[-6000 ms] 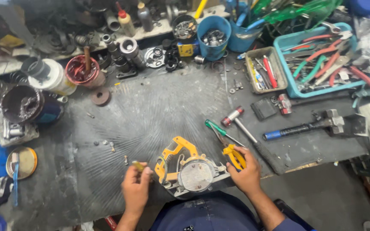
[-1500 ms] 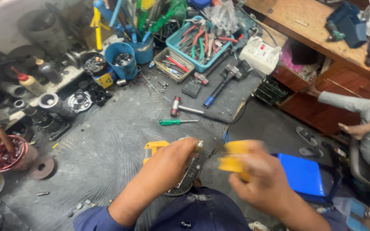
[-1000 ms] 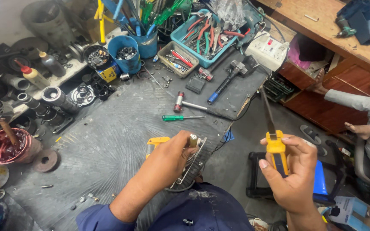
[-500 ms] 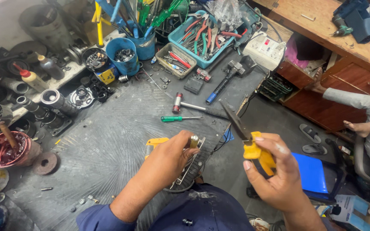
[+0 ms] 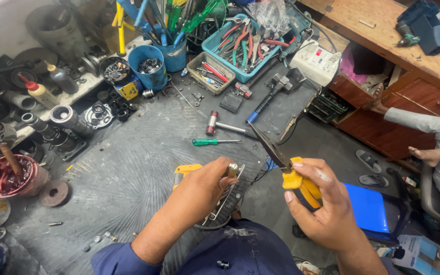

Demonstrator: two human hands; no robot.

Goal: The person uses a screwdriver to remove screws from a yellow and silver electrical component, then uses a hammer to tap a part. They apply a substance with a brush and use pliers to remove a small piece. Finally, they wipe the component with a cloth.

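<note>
My left hand (image 5: 202, 191) rests on a yellow and grey power tool (image 5: 215, 203) lying at the bench's near edge and pinches a small brass-coloured part (image 5: 233, 169) at its fingertips. My right hand (image 5: 322, 203) holds yellow-handled long-nose pliers (image 5: 287, 165) in the air to the right of the tool. The pliers' thin dark jaws point up and left, a little apart from the brass part.
On the ribbed mat (image 5: 143, 153) lie a green screwdriver (image 5: 215, 141), a red-handled tool (image 5: 211, 123) and a blue-handled hammer (image 5: 271, 97). Blue tubs (image 5: 148, 66) and a tool tray (image 5: 245, 48) stand behind. A red can (image 5: 8, 175) sits left. Another person's legs (image 5: 429, 137) are at right.
My right hand has brought the pliers in from the right and lower, closer to my left hand. The left hand stays on the power tool.
</note>
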